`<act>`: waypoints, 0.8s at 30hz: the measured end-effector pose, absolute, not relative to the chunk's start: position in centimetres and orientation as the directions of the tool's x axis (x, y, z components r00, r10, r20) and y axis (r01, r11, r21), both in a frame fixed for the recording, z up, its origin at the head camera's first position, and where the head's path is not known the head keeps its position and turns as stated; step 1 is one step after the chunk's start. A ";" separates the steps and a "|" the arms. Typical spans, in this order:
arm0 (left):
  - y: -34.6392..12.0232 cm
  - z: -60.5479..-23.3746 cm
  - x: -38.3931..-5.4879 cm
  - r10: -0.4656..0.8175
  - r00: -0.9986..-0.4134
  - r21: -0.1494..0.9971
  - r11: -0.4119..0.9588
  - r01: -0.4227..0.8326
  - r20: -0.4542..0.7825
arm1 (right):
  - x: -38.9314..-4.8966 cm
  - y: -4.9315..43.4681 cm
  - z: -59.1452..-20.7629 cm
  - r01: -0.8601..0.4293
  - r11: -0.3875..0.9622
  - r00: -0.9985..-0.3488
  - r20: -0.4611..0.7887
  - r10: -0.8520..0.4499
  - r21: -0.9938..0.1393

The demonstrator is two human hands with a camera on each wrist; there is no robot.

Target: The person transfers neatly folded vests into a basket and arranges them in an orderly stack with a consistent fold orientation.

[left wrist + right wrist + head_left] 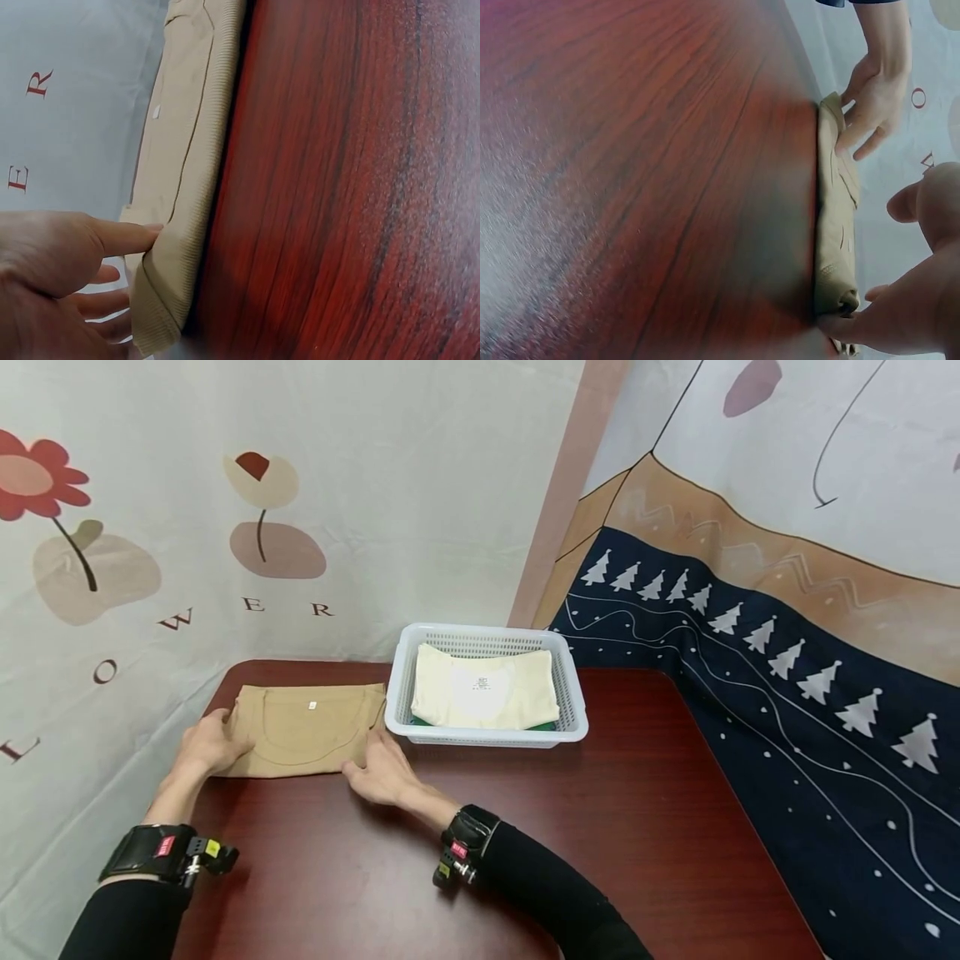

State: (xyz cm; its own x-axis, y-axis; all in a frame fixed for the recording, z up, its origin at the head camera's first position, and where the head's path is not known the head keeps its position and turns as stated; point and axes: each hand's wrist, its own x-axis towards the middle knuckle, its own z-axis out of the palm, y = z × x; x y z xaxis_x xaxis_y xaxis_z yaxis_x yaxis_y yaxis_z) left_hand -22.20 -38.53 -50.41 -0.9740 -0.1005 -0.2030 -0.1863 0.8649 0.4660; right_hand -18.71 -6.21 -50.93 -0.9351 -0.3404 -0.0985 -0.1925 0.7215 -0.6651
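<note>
A folded tan shirt (pixel 315 727) with a ribbed hem lies near the table's back left, its curved neckline and small white label upward. My left hand (pixel 212 745) holds its left end. In the left wrist view, that hand's thumb (pixel 131 236) presses on top while the other fingers reach behind the edge. At the opposite end is my right hand (pixel 384 768). The right wrist view shows one of its fingers (pixel 840 327) tucked against the shirt's end, with the thumb (pixel 906 202) standing apart from the cloth. Some fingertips are hidden by the fabric.
Just right of the shirt stands a white plastic basket (pixel 487 737), holding a folded cream garment (pixel 442 689) with a white print and something green beneath. The dark red wooden table (pixel 637 827) is bordered by a pale printed curtain (pixel 420 485) and a navy tree-patterned cloth (pixel 750 710).
</note>
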 end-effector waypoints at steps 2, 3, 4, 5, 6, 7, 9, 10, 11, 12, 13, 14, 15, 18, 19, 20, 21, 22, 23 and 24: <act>-38.8 -50.3 -22.1 -0.093 -0.972 0.467 0.864 -0.186 -0.217 | -18.7 -6.3 -51.0 -0.160 0.700 -0.947 -0.091 -0.307 -0.696; -38.9 -50.2 -22.1 -0.087 -0.971 0.464 0.867 -0.183 -0.220 | -18.6 -6.3 -50.9 -0.137 0.685 -0.955 -0.088 -0.283 -0.716; -39.1 -50.1 -22.1 -0.084 -0.971 0.462 0.868 -0.182 -0.223 | -18.6 -6.3 -50.9 -0.114 0.668 -0.963 -0.084 -0.257 -0.736; -39.2 -50.1 -22.0 -0.080 -0.972 0.463 0.869 -0.177 -0.221 | -18.6 -6.4 -50.9 -0.091 0.648 -0.970 -0.078 -0.228 -0.756; -39.3 -50.1 -22.0 -0.077 -0.973 0.464 0.869 -0.173 -0.219 | -18.5 -6.5 -51.0 -0.062 0.625 -0.977 -0.079 -0.196 -0.778; -39.4 -50.1 -22.0 -0.076 -0.974 0.464 0.870 -0.170 -0.215 | -18.5 -6.5 -51.0 -0.031 0.603 -0.983 -0.085 -0.163 -0.797; -39.6 -50.2 -22.1 -0.085 -0.975 0.464 0.869 -0.174 -0.206 | -18.3 -6.7 -50.9 0.038 0.552 -0.989 -0.110 -0.096 -0.833; -39.7 -50.2 -22.2 -0.090 -0.974 0.470 0.864 -0.180 -0.208 | -18.2 -6.7 -50.9 0.070 0.526 -0.990 -0.125 -0.069 -0.847; -39.7 -50.2 -22.2 -0.095 -0.972 0.478 0.858 -0.189 -0.214 | -18.2 -6.8 -50.8 0.099 0.502 -0.989 -0.140 -0.044 -0.859; -39.7 -50.1 -22.3 -0.102 -0.970 0.483 0.852 -0.200 -0.222 | -18.1 -6.9 -50.8 0.128 0.474 -0.987 -0.157 -0.023 -0.871; -39.6 -50.0 -22.3 -0.109 -0.968 0.490 0.846 -0.210 -0.228 | -18.1 -6.9 -50.7 0.154 0.445 -0.985 -0.173 -0.003 -0.882; -39.6 -49.9 -22.3 -0.116 -0.965 0.495 0.840 -0.222 -0.236 | -18.1 -7.0 -50.7 0.177 0.412 -0.982 -0.189 0.013 -0.894; -39.5 -49.7 -22.2 -0.117 -0.961 0.501 0.833 -0.233 -0.252 | -18.1 -7.1 -50.6 0.196 0.376 -0.979 -0.202 0.026 -0.906; -39.4 -49.5 -22.4 -0.138 -0.952 0.494 0.829 -0.263 -0.274 | -18.3 -7.4 -50.5 0.252 0.254 -0.968 -0.246 0.054 -0.934; -39.4 -49.4 -22.4 -0.143 -0.951 0.491 0.829 -0.267 -0.276 | -18.4 -7.5 -50.5 0.269 0.199 -0.963 -0.264 0.054 -0.942; -39.5 -49.5 -22.6 -0.147 -0.949 0.486 0.830 -0.273 -0.280 | -18.5 -7.6 -50.5 0.287 0.144 -0.958 -0.283 0.052 -0.947; -39.5 -49.5 -22.7 -0.147 -0.947 0.484 0.831 -0.274 -0.284 | -18.6 -7.7 -50.5 0.304 0.087 -0.952 -0.301 0.046 -0.949; -39.7 -49.6 -22.9 -0.149 -0.946 0.483 0.831 -0.277 -0.287 | -18.8 -7.8 -50.5 0.321 0.030 -0.947 -0.320 0.040 -0.947; -39.9 -50.0 -23.1 -0.163 -0.946 0.479 0.830 -0.285 -0.280 | -18.8 -7.9 -50.6 0.337 -0.028 -0.941 -0.337 0.030 -0.941; -40.2 -50.3 -23.4 -0.166 -0.945 0.481 0.828 -0.289 -0.282 | -19.0 -8.0 -50.7 0.354 -0.077 -0.934 -0.357 0.022 -0.932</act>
